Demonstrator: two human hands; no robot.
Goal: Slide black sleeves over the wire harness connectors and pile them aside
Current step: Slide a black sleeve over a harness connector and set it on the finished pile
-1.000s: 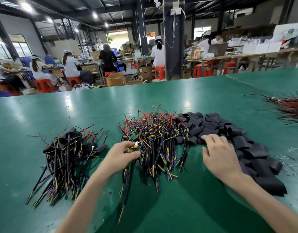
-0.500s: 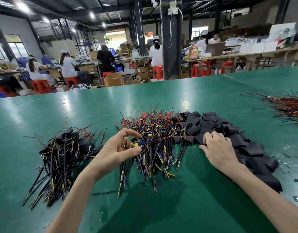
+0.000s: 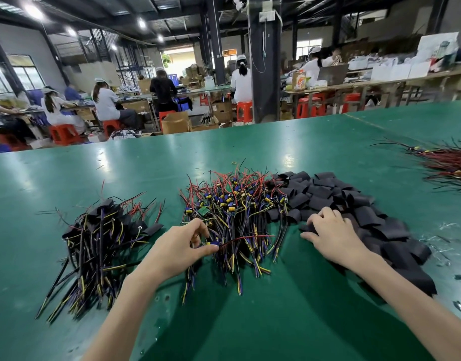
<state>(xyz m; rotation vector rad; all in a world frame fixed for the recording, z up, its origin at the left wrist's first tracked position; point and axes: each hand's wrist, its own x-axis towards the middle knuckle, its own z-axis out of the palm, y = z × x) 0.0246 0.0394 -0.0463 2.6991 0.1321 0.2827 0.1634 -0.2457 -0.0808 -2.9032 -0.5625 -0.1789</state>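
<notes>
across the near part of the green table (image 3: 250, 321) three heaps are sitting in a row, seemingly arranged so that each hand is reaching only for its own supply. the bare wire harnesses (image 3: 239, 204) are lying in the middle, the loose black sleeves (image 3: 354, 201) are touching them on the right, and the finished pile (image 3: 101, 235), already sleeved, is lying well apart on the left, where done pieces are not mixing with raw ones. the left hand (image 3: 179, 246) is pinching one blue and yellow connector (image 3: 212, 243) between thumb and fingertips at the near left edge of the middle heap, probably singling out one harness by its stiff end. the right hand (image 3: 331, 235) is resting palm down on the near edge of the sleeves with fingers curled; whether it is actually clamping one i cannot tell. further red wires (image 3: 448, 165) are lying far off to the right.
</notes>
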